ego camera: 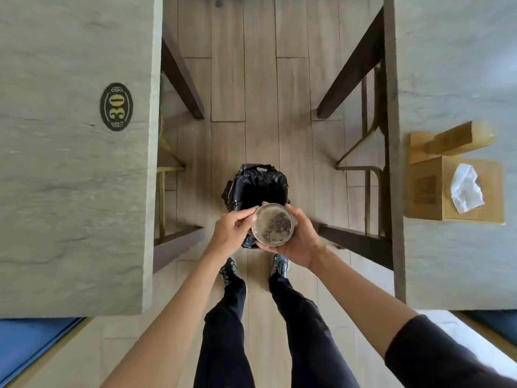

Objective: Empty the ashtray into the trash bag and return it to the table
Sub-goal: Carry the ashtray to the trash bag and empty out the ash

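A round glass ashtray (273, 224) with dark ash in its middle is held level between both hands, just above the near rim of a bin lined with a black trash bag (256, 186). My right hand (300, 238) cups the ashtray from below and from the right. My left hand (232, 229) pinches its left rim with fingertips. The bag's mouth is open and dark inside; its near edge is hidden by the ashtray and my hands. The bin stands on the wooden floor between two tables.
A grey table (70, 177) with an oval "30" plaque (116, 106) fills the left. Another grey table (458, 261) on the right carries a wooden tissue box (428, 191) and wooden blocks (450, 141). Dark table legs and chair frames flank the floor aisle. My feet stand just behind the bin.
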Demonstrator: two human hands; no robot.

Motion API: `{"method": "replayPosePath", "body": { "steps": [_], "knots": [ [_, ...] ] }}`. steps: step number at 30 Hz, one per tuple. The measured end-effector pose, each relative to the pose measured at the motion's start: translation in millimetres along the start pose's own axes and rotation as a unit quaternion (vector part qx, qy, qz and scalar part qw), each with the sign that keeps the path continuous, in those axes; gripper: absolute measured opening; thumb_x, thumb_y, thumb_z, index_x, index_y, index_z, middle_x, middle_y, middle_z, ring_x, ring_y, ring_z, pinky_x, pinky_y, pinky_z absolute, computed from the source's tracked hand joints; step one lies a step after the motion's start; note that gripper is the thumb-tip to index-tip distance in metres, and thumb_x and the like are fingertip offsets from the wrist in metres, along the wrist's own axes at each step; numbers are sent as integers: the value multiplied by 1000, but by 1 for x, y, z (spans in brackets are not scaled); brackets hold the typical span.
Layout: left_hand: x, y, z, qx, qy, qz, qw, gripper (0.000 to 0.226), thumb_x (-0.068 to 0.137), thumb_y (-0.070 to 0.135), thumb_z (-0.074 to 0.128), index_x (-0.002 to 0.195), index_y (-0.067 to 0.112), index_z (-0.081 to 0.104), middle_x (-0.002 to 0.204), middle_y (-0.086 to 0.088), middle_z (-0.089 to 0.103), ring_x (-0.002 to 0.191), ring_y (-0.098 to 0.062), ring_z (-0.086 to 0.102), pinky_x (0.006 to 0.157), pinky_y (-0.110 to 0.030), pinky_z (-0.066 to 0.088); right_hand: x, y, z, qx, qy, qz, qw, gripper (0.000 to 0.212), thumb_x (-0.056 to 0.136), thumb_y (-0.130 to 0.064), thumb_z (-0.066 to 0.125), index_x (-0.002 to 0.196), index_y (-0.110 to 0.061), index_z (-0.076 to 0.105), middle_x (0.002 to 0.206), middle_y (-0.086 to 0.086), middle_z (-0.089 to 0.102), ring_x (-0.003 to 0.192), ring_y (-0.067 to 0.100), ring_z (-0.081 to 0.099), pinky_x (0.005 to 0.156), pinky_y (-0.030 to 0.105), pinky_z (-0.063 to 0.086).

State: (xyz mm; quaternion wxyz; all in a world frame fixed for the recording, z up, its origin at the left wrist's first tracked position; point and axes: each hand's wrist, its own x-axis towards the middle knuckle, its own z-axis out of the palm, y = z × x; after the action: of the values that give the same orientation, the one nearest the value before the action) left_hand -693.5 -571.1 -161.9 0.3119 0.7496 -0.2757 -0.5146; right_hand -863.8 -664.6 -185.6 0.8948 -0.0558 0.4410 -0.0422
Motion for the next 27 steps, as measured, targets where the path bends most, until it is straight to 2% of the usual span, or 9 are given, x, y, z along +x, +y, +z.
{"method": "replayPosePath", "body": {
  "steps": [2, 5, 10, 14, 18, 22, 27],
  "knots": [
    [18, -19, 4, 28, -5, -9, 1000, 35, 98, 34, 57, 131, 27, 64, 129, 8, 67, 112, -2, 62, 100, -24, 50, 26, 5, -15, 9, 0, -3, 1000, 54, 98, -48, 40, 144, -21, 52, 139, 17, 54, 117, 38, 60, 95, 55, 50],
    [42, -51, 7, 37, -15, -26, 999, 38, 99, 39, 53, 136, 30, 60, 128, 4, 68, 113, -8, 63, 102, -31, 50, 66, 12, -41, 34, -3, -7, 999, 53, 96, -46, 41, 143, -23, 51, 145, 18, 46, 129, 42, 44, 93, 53, 47],
    [75, -108, 15, 45, -20, -54, 997, 38, 100, 39, 51, 135, 30, 60, 128, 0, 67, 117, -14, 63, 104, -35, 49, 127, 20, -92, 79, 44, -18, 996, 51, 90, -43, 48, 136, -23, 55, 145, 18, 44, 130, 41, 41, 91, 50, 49],
    [93, -148, 27, 61, -18, -69, 996, 35, 100, 35, 53, 132, 24, 63, 127, -2, 66, 111, -13, 62, 91, -22, 45, 166, 25, -127, 84, 69, -27, 994, 48, 85, -41, 53, 129, -23, 62, 140, 17, 50, 131, 39, 45, 99, 51, 42],
    [112, -184, 39, 60, -14, -74, 995, 34, 101, 32, 52, 132, 22, 63, 130, 0, 65, 110, -10, 60, 89, -18, 42, 206, 32, -154, 78, 88, -26, 993, 44, 85, -40, 53, 124, -24, 66, 134, 16, 56, 125, 38, 50, 91, 49, 49],
    [129, -217, 52, 50, -13, -87, 995, 35, 101, 29, 51, 132, 19, 62, 133, 0, 64, 119, -14, 60, 90, -14, 39, 241, 36, -174, 55, 108, -43, 992, 42, 87, -44, 54, 122, -25, 66, 127, 13, 60, 116, 32, 55, 89, 46, 49],
    [143, -247, 62, 50, -10, -92, 995, 35, 101, 28, 51, 133, 17, 61, 131, -2, 64, 107, -4, 57, 72, 6, 37, 283, 47, -193, -4, 168, -51, 984, 62, 80, -57, 71, 128, -19, 63, 124, 15, 67, 111, 32, 62, 87, 45, 55]
  ]
}}
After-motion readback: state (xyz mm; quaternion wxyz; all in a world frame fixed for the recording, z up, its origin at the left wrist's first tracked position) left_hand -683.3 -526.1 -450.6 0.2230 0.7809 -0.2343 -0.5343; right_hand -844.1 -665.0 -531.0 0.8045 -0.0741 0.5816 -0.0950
